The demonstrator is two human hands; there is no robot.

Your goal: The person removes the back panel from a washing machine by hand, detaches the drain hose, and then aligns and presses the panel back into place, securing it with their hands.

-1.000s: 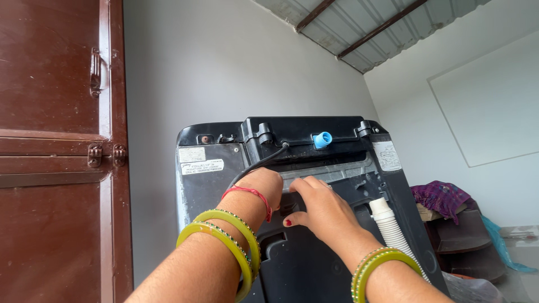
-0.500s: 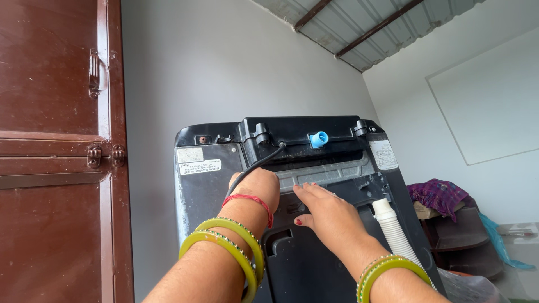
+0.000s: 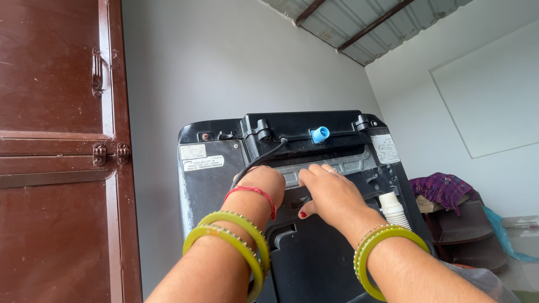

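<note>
Left hand (image 3: pixel 263 180) sits against the black rear panel of the washing machine (image 3: pixel 314 247), knuckles toward us, fingers curled away out of sight — we cannot tell whether they grip anything. A black power cord (image 3: pixel 259 160) runs from the top housing down to just behind this hand and disappears there. Red thread band at the wrist, two yellow-green bangles (image 3: pixel 236 241) lower on the forearm.

Right hand (image 3: pixel 331 193) lies palm-down on the same panel, just beside the left. Fingers stretched forward and close together, tips resting on the grey ribbed strip (image 3: pixel 342 166) below the top housing; thumb with a dark red nail tucked under toward the left hand. Flat, holding nothing. One more yellow-green bangle (image 3: pixel 387 247) on this wrist.

The washing machine stands in the middle of our view with its back toward us, close to the grey wall (image 3: pixel 224 67). A blue inlet cap (image 3: pixel 320 134) sticks out of the top housing, above the right hand. White corrugated drain hose (image 3: pixel 393 209) comes out of the panel just right of the right wrist. Two white labels (image 3: pixel 201 157) at upper left of the panel, one at upper right.

Brown metal door (image 3: pixel 56 157) fills the left side — latch and hinges visible. Purple cloth (image 3: pixel 441 189) lies on dark furniture at far right, well apart from the hands.
</note>
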